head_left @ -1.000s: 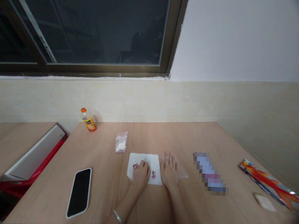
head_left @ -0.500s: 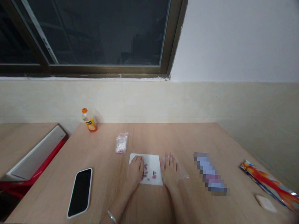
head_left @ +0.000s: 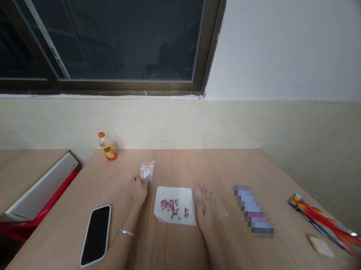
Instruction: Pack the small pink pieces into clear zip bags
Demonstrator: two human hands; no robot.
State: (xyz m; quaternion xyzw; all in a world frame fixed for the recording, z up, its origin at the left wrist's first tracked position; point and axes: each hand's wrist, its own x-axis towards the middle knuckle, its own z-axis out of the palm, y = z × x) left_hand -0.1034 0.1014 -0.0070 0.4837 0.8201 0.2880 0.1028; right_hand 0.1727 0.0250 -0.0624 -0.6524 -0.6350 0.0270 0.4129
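A white paper napkin (head_left: 182, 217) lies on the wooden table (head_left: 174, 251) with several small pink and dark beads (head_left: 172, 205) scattered on it. My left hand (head_left: 138, 188) has reached left of the napkin, and its fingertips pinch the near edge of a small clear zip bag (head_left: 147, 171) filled with pale bits. My right hand (head_left: 206, 203) lies flat with fingers spread on a clear plastic bag (head_left: 220, 209) just right of the napkin. A thin bracelet (head_left: 125, 232) circles my left wrist.
A black phone (head_left: 96, 235) lies near the front left. An orange juice bottle (head_left: 107, 146) stands at the back by the wall. To the right are a blurred oblong item (head_left: 253, 211), a colourful packet (head_left: 327, 224) and a pale eraser-like block (head_left: 320, 245). A red and white case (head_left: 38, 192) sits beside the table.
My left hand left the napkin and moved up and left to the small zip bag, uncovering the beads. My right hand stayed on the plastic bag.
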